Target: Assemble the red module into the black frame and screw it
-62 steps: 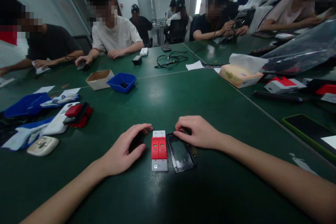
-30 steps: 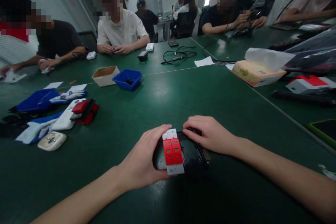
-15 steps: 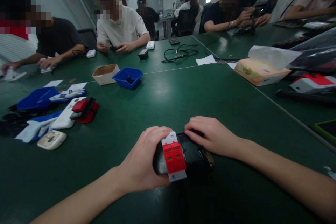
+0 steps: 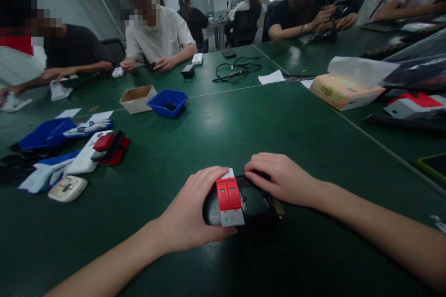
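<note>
Find the near edge of the tabletop (image 4: 195, 269) out of view. At near centre, note a red-and-grey module (image 4: 228, 197), clamped end to end in the grip of the left hand (image 4: 188, 213), thumb at the near end, fingers at the far. Cannot tell whether raised or resting. Immediately right, note a black frame (image 4: 253, 202), brass-coloured strips (image 4: 278, 209) beside it, and the right hand (image 4: 277, 177) over the far corner; cannot tell whether pinching or merely touching. Judge the step in hand as holding the module alongside the frame. Judge any further move to call for a level module, matched long edges and a steady right hand. Well to the left, allow for a white case (image 4: 68, 188). Beyond both hands, find open room up to a blue tray (image 4: 167, 103); farther right, a tissue box (image 4: 343, 92).
</note>
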Motion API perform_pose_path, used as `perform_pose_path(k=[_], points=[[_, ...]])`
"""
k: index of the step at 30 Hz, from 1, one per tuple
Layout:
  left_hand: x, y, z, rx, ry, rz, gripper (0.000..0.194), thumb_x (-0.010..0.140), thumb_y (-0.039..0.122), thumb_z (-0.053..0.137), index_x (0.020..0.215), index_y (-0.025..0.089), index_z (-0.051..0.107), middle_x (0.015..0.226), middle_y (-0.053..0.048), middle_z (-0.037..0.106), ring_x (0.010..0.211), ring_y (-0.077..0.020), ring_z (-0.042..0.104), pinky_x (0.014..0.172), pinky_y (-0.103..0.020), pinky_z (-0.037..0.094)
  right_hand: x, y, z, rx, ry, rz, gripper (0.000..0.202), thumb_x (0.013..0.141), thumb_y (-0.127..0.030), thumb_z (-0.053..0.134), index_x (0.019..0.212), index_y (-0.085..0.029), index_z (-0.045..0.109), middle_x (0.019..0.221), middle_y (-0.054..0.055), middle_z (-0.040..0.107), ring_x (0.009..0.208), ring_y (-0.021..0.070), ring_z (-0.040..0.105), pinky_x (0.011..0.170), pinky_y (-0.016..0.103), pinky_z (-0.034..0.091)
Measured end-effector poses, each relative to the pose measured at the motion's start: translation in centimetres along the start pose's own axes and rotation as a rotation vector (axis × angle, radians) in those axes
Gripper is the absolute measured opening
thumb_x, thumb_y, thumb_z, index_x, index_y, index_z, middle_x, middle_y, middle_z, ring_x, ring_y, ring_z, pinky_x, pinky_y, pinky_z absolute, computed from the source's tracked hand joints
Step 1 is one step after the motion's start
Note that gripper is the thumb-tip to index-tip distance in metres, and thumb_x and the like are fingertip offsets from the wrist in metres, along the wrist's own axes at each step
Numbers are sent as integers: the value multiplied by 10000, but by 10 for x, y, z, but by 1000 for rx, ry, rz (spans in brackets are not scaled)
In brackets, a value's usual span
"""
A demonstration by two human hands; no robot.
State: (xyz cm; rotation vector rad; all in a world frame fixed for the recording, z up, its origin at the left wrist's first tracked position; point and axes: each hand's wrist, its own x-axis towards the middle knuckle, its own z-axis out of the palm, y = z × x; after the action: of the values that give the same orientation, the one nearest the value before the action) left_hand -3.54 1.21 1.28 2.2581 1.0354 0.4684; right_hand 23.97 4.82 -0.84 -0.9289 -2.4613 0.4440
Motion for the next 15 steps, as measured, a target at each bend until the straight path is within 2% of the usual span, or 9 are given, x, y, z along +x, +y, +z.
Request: perform_pose_path(k=[4, 7, 10, 15], points=[[-2, -6, -2, -85, 4, 26, 967, 662, 486, 924, 1486, 307, 452, 1598, -145, 417, 1449, -410, 438, 1176, -606, 403, 0, -1, -1, 0, -14, 11, 244, 1059, -276, 471, 954, -185, 672, 876, 64, 711, 795, 199, 645, 729, 324, 472], [-1, -7, -4, -174, 28, 41, 774, 743, 535, 855, 1412, 294, 548, 1542, -136, 483, 1397, -395, 497, 1150, -585, 436, 0, -1, -2, 0, -24, 14, 252, 1061, -280, 464, 964, -180, 674, 888, 67, 714, 801, 198, 645, 736, 330, 478], [1, -5, -8, -215, 75, 23, 541, 838, 492, 780, 1313, 283, 630, 1459, -118, 567, 1338, -359, 557, 1130, -548, 460, 0, 0, -1, 3, -24, 15, 255, 1060, -279, 459, 970, -179, 676, 888, 69, 714, 802, 201, 645, 734, 336, 477], [2, -1, -7, -187, 110, 20, 482, 850, 449, 759, 1283, 270, 649, 1416, -122, 604, 1297, -351, 590, 1104, -531, 485, -1, 0, -1, 10, -25, 25, 237, 1059, -281, 474, 972, -183, 672, 902, 66, 718, 823, 204, 647, 741, 337, 482]])
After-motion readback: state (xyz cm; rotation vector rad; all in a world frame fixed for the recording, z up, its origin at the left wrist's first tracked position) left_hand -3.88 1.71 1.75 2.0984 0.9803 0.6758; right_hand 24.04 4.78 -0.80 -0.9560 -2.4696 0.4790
